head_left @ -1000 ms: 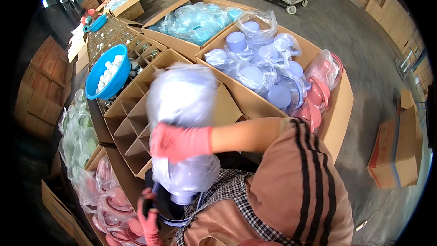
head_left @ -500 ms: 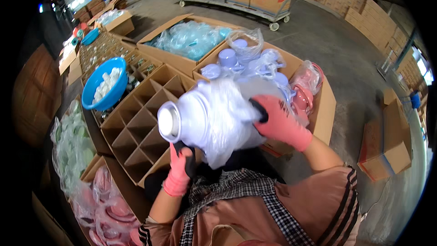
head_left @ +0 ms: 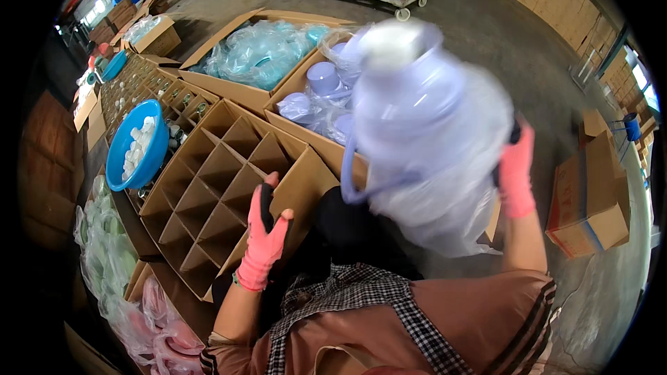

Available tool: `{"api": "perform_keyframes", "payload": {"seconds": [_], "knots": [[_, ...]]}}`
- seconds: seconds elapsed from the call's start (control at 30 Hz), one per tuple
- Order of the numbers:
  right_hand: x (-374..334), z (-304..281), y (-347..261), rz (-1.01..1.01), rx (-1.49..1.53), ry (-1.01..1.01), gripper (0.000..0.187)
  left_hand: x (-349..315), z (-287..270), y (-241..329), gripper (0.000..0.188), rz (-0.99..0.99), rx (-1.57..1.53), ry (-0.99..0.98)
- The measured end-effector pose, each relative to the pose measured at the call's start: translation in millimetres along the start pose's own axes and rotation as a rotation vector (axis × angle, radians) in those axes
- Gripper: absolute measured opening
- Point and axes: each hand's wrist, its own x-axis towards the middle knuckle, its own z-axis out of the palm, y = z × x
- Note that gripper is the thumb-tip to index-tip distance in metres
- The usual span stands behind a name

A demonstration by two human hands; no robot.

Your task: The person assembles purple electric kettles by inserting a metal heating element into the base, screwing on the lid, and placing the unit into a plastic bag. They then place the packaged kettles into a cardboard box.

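Note:
A lavender vacuum jug (head_left: pixel 406 107) with a loop handle is lifted in front of me, blurred by motion and tilted, its pale round top pointing up and away. Crumpled clear plastic bag (head_left: pixel 451 187) wraps its body. My right hand (head_left: pixel 516 170), in a pink glove with dark fingertips, grips the jug's far right side through the plastic; part of the fingers is hidden behind it. My left hand (head_left: pixel 264 239), gloved alike, is free of the jug, with thumb and fingers spread. It hovers by the near wall of a divided carton (head_left: pixel 303 182) whose visible cells look vacant.
Behind stand cartons of bagged lavender jug parts (head_left: pixel 323 78) and bagged teal ones (head_left: pixel 260 55). A blue bowl (head_left: pixel 162 140) of white pieces rests at left, near bagged green (head_left: pixel 104 243) and pink parts (head_left: pixel 177 337). An opened carton (head_left: pixel 587 198) sits on the right floor.
The jug has swung up and to the right in my right hand, its top turning from leftward to upward. My left hand has come off it and opened. The view has shifted slightly.

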Motion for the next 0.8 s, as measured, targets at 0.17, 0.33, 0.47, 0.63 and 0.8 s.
{"api": "perform_keyframes", "payload": {"seconds": [0.17, 0.33, 0.47, 0.63, 0.8], "knots": [[71, -52, 56, -0.283, 0.119, 0.217, 0.02, 44, 29, -68, 0.044, -0.028, 0.451, -0.219], [97, -78, 131, -0.222, -0.179, 0.43, 0.017, 111, 83, -117, 0.043, 0.095, 0.681, -0.288], [78, -83, 153, -0.084, -0.475, 0.392, 0.026, 175, 159, -99, 0.032, 0.129, 0.427, -0.35], [74, -84, 189, 0.056, 0.345, 0.542, 0.033, 214, 255, -48, 0.036, 0.803, 0.158, -0.427], [151, -63, 203, 0.044, 0.271, 0.517, 0.034, 295, 260, 88, 0.025, -0.459, -0.829, -0.592]]}}
